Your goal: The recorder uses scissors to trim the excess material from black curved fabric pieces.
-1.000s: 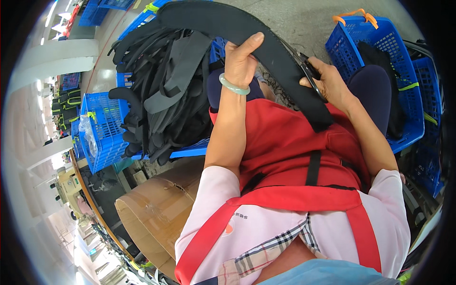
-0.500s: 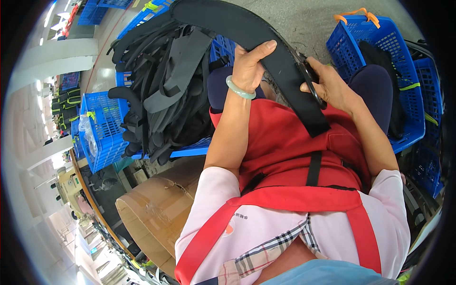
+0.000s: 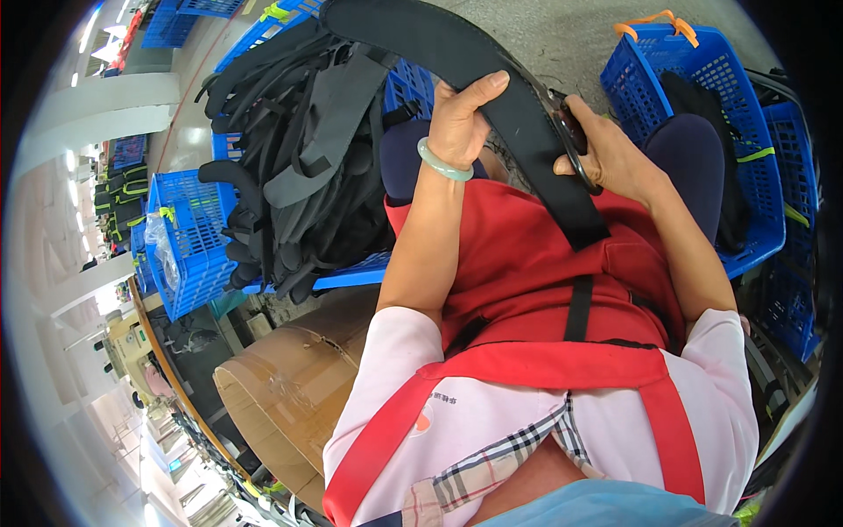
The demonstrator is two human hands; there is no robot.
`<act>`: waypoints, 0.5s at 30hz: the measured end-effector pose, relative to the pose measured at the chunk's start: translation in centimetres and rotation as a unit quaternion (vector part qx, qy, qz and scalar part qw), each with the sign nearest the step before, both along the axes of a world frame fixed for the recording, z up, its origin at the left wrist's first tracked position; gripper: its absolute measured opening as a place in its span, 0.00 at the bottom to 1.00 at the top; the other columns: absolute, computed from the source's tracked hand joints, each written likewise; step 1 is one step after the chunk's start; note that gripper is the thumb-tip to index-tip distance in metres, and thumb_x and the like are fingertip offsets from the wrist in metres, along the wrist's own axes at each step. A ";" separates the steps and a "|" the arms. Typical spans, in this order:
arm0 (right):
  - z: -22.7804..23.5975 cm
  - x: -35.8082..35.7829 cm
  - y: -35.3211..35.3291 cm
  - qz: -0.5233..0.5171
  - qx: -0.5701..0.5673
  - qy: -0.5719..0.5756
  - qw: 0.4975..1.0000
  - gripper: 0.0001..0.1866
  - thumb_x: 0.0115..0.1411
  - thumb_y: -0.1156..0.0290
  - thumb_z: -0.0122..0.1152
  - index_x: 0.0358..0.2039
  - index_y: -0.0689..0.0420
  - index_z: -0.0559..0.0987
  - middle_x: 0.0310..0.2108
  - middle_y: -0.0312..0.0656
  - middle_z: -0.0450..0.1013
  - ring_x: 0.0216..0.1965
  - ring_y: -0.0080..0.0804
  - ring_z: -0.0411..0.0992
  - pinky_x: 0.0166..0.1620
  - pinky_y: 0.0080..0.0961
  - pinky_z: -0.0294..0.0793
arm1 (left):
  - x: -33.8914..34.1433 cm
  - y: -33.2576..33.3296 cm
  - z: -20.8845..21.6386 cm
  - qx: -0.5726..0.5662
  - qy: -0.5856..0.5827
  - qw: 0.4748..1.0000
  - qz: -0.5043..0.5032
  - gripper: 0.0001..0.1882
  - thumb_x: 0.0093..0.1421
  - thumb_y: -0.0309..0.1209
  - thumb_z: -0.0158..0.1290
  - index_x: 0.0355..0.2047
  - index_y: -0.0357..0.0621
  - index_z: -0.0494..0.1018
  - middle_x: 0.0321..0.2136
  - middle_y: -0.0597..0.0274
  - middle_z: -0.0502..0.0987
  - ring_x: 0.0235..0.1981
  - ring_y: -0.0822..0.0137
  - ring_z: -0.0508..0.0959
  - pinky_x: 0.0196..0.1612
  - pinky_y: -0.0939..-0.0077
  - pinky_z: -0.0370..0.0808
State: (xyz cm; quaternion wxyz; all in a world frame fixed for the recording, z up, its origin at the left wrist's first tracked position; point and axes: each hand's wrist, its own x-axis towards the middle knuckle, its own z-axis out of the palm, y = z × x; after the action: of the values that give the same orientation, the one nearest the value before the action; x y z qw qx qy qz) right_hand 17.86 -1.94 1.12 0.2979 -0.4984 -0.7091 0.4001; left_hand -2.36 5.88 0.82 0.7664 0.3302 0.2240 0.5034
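A long, curved black padded strap (image 3: 536,145) stretches from the upper left down to my lap. My left hand (image 3: 461,119) is closed around its middle, with the thumb on top and a pale green bangle at the wrist. At the strap's right edge, my right hand (image 3: 610,154) grips dark-handled scissors (image 3: 575,162) with fingers and thumb in the loops. The blades run up along that edge, and their tips are hard to make out. The strap's lower end rests on my red apron (image 3: 518,255).
Left of my knees, a heap of black straps (image 3: 307,167) fills a blue crate. Another blue crate (image 3: 180,237) stands beyond it. On the right, a blue basket (image 3: 755,193) holds black pieces. A cardboard box (image 3: 290,378) sits by my left elbow.
My right hand and the scissors have shifted very slightly at the strap's edge, and the handle loops look a little further apart. My left hand keeps its hold on the strap.
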 end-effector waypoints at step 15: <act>0.4 1.6 -0.3 -0.049 -0.049 -0.062 0.996 0.40 0.48 0.45 0.68 0.50 0.60 0.65 0.36 0.56 0.74 0.42 0.55 0.74 0.41 0.41 0.71 | 0.6 0.8 -0.5 -0.052 0.014 0.997 0.055 0.07 0.52 0.18 0.59 0.32 0.40 0.77 0.29 0.64 0.79 0.31 0.69 0.79 0.40 0.74 0.76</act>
State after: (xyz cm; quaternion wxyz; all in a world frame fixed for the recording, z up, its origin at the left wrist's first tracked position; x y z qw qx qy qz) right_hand 19.45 -2.19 1.57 0.2478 -0.5702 -0.6804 0.3879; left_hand -1.77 6.63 0.31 0.7506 0.2846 0.2783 0.5275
